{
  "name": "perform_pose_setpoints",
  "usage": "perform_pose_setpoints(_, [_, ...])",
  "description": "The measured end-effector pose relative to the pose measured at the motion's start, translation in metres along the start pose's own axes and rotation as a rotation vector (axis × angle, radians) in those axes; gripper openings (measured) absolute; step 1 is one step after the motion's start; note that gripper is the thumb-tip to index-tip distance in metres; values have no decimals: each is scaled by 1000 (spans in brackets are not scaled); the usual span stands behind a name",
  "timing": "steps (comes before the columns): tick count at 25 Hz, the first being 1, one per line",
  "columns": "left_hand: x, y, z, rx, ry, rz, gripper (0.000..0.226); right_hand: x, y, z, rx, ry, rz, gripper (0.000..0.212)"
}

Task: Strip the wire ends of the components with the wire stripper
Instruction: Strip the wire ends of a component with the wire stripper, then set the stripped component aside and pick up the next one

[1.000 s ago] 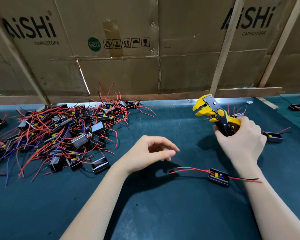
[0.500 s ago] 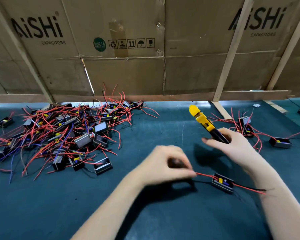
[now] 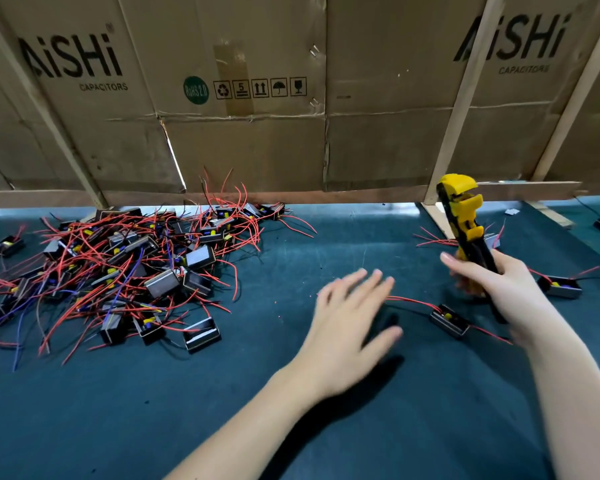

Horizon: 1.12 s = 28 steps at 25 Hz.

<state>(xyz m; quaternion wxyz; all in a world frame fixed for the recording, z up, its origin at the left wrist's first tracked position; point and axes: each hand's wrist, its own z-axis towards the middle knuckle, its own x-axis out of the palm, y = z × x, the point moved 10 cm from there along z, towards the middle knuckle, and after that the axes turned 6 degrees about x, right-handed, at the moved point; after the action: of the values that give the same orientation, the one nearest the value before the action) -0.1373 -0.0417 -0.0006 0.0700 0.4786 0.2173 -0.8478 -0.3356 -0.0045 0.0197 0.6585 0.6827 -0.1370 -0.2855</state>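
While the left hand [image 3: 352, 327] hovers blurred over the dark green mat [image 3: 187, 410] with fingers straight and spread, holding nothing, the nearest stretch of mat toward the viewer lies open on both sides of the forearms. Just right of that hand, one component [image 3: 449, 320] lies flat on the mat, its red wires [image 3: 413, 301] running under the left fingertips; whether they touch cannot be told. Past it, the right hand [image 3: 499, 289] grips the black handles of one wire stripper [image 3: 465, 223], fingers curled round them, the yellow head raised upright above the hand. Right of the right hand sits one more component [image 3: 561, 287], with a few further pieces and red wires behind the tool, partly hidden and not countable. Well left of the left hand, a tangled pile of components [image 3: 136, 268] with red and blue wires spreads across the mat, too many and too overlapped to count; a band of bare mat separates pile and hand. One stray unit [image 3: 7, 244] lies at the pile's far left. The mat ends at a wooden rail [image 3: 326, 197] beneath a cardboard wall [image 3: 257, 98] braced by wooden battens [image 3: 458, 109].
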Motion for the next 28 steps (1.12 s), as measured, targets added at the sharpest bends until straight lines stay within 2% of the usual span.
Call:
perform_pose_setpoints(2, [-44,34,-3,-127,-248,33,50,15,3,-6,-29,221,98,55])
perform_pose_setpoints(4, [-84,77,-14,-288,-423,170,42,38,3,-20,38,504,183,33])
perform_pose_setpoints(6, [-112,123,-32,-482,-478,272,43,45,-1,-30,43,656,31,27])
perform_pose_setpoints(8, [-122,162,-54,-666,-420,337,46,48,-3,-38,-32,719,-183,43])
perform_pose_setpoints(9, [-122,176,-62,-721,-373,368,47,46,-5,-37,-32,697,-242,54])
perform_pose_setpoints(11, [-118,190,-67,-740,-297,417,48,35,-8,-27,-35,522,-364,67])
perform_pose_setpoints(15, [-122,195,-72,-730,-313,466,40,1,-6,-6,-106,-104,-879,53])
perform_pose_setpoints(16, [-126,194,-73,-721,-337,459,34,0,-1,-6,-144,-190,-914,50])
perform_pose_setpoints(18, [-133,186,-72,-673,-402,428,23,0,5,-9,-197,-250,-773,45])
perform_pose_setpoints(19, [-135,178,-69,-623,-473,331,20,1,8,-10,-219,-251,-639,43])
perform_pose_setpoints(20, [-135,173,-67,-583,-573,114,16,4,12,-11,-253,-241,-520,42])
perform_pose_setpoints(21, [-130,173,-64,-572,-663,-245,14,9,16,-13,-296,-227,-434,41])
perform_pose_setpoints(22, [-117,169,-55,-550,-709,-700,15,15,21,-15,-337,-218,-381,41])
perform_pose_setpoints(23, [-103,161,-45,-500,-717,-1091,19,20,24,-16,-372,-221,-356,40])
perform_pose_setpoints(24, [-94,151,-36,-441,-686,-1338,25,23,26,-17,-396,-232,-353,38])
perform_pose_setpoints(26, [-79,132,-24,-389,-550,-1473,33,27,28,-21,-438,-266,-388,38])
perform_pose_setpoints(28, [-65,119,-20,-381,-443,-1476,32,28,32,-29,-499,-396,-504,43])
